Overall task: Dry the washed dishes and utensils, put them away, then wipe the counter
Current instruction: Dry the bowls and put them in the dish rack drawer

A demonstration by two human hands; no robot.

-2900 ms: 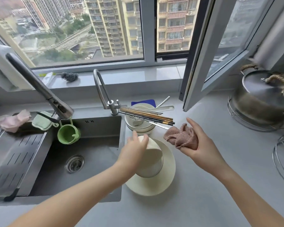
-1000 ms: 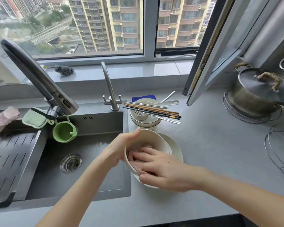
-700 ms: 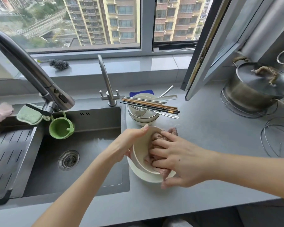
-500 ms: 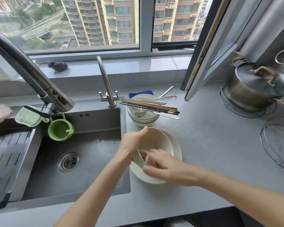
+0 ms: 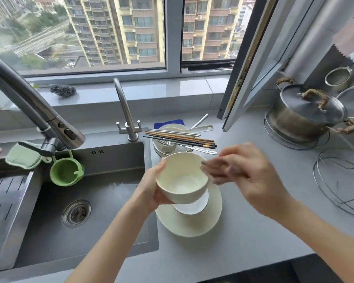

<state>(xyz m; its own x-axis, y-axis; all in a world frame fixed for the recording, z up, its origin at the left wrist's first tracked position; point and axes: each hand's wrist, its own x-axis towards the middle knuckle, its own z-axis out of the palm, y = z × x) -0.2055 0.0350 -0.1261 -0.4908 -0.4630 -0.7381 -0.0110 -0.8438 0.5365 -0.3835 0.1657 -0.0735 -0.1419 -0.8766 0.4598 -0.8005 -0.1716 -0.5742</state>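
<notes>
My left hand (image 5: 151, 190) grips a cream bowl (image 5: 182, 180) by its left side and base, holding it upright just above a cream plate (image 5: 192, 227). A smaller white dish (image 5: 194, 207) sits on that plate under the bowl. My right hand (image 5: 251, 180) is blurred, just right of the bowl's rim, with a pink cloth (image 5: 215, 170) bunched in its fingers. Behind them, chopsticks (image 5: 180, 138) and a white spoon (image 5: 202, 128) lie across a stack of bowls (image 5: 161, 148).
The steel sink (image 5: 90, 201) lies to the left, with a pull-out faucet (image 5: 29, 111) and a green cup (image 5: 65, 173) hanging over it. A lidded pot (image 5: 307, 115) and wire racks (image 5: 339, 180) stand at the right. An open window sash (image 5: 253, 78) juts over the counter.
My right hand has come out of the bowl with the cloth and moved to the right. My left hand has lifted the bowl and turned its opening up.
</notes>
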